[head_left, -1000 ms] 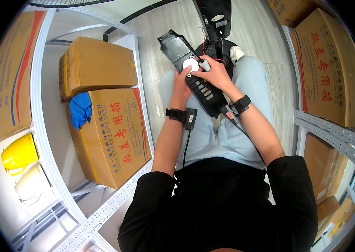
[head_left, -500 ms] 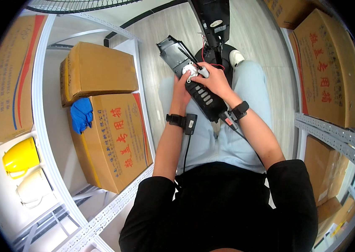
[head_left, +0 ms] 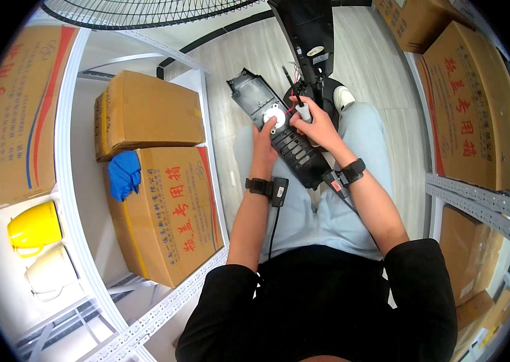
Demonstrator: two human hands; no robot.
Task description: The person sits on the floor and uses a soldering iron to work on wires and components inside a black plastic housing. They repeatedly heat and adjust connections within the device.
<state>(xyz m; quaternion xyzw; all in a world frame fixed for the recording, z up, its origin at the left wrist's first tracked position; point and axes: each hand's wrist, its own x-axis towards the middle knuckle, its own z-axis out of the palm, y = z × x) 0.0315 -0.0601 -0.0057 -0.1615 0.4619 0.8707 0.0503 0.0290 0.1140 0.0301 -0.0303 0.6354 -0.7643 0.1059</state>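
I see the black casing (head_left: 288,142) slanting above the thighs (head_left: 294,223), a white round part (head_left: 275,114) against its face. My left hand (head_left: 263,145) pinches the casing's edge, thumb on the white part; its fingers are mostly hidden, so I cannot tell how hard they press. My right hand (head_left: 320,128) wraps a screwdriver-like tool (head_left: 304,112) by its grey handle, shaft pointing up and away. I judge the casing light, stiff and a little slick, its thin slotted section likely fragile under squeezing. I'd hold it by both long edges near the middle, clear of the white part
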